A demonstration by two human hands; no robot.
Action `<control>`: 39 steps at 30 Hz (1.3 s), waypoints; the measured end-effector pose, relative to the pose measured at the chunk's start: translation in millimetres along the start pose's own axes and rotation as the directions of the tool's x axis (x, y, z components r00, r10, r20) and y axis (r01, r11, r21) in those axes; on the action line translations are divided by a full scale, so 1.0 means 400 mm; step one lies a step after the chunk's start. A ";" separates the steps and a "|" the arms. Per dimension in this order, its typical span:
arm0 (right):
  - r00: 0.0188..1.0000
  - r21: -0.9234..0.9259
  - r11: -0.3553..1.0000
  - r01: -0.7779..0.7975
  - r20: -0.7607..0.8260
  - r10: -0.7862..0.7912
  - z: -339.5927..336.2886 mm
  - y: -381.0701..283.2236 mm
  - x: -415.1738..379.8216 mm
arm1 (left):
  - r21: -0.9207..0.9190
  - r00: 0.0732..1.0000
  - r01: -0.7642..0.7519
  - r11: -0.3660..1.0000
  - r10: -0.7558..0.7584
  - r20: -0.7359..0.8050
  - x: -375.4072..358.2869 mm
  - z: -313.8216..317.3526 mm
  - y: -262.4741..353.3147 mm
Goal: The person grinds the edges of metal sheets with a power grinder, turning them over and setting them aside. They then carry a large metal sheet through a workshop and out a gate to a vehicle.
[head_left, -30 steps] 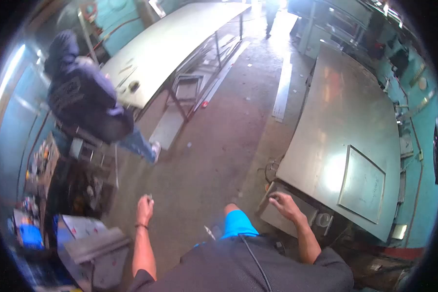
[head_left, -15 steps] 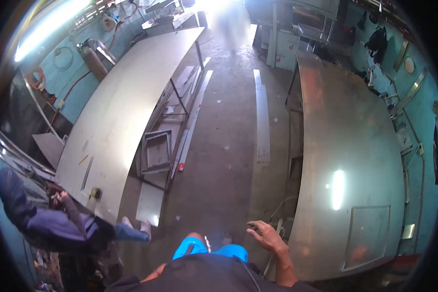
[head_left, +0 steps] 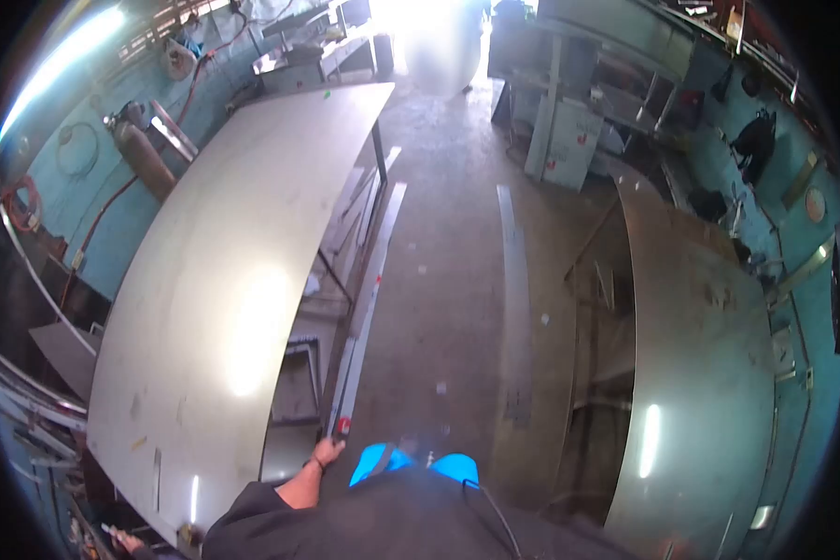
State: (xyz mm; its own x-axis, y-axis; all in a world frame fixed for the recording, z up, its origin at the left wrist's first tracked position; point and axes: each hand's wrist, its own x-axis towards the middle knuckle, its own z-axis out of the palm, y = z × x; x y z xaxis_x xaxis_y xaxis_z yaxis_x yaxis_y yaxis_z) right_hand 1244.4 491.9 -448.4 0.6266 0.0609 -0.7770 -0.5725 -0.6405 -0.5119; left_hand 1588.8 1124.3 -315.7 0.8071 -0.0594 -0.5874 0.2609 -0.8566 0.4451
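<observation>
My left hand [head_left: 329, 451] hangs low with its fingers curled, at the near end of a long pale metal strip [head_left: 371, 303] with a red mark. A wristband circles that wrist. Whether the hand holds anything, I cannot tell. Left of it stands a table topped by a large metal sheet [head_left: 205, 215], with a square metal frame [head_left: 296, 381] underneath. My right hand is out of view.
At lower left, another person's hand [head_left: 126, 539] shows beside the left table. A second metal-topped table [head_left: 691, 355] stands on the right. A metal strip [head_left: 515, 299] lies on the floor between them. Cabinets [head_left: 569, 145] stand farther back.
The view has moved forward, and both tables sit lower in it. My left hand has come into sight, while my right hand has left it. Most of the other person has dropped out of view.
</observation>
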 end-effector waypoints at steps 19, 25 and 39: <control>0.835 0.663 0.639 0.390 -0.547 0.057 -1.850 -1.271 1.229 | 0.184 0.989 -0.100 0.978 0.078 0.123 1.209 -0.426 0.687; 0.548 0.372 0.529 0.763 -0.806 -0.224 -2.582 -1.938 1.493 | 0.112 0.802 0.363 0.925 -0.372 0.467 1.485 -0.581 0.830; 0.966 -0.013 0.977 0.212 0.151 -0.208 -2.769 -1.733 2.019 | -0.269 0.775 -0.583 0.767 0.424 -0.469 3.061 -1.830 2.389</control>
State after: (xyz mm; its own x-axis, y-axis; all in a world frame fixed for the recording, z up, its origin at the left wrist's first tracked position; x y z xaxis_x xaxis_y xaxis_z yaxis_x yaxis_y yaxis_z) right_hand 2732.8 137.0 -315.0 0.6446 0.3079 -0.6997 -0.4196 -0.6226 -0.6606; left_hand 3214.0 608.3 -114.7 0.9842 -0.1694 0.0505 -0.1277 -0.4841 0.8657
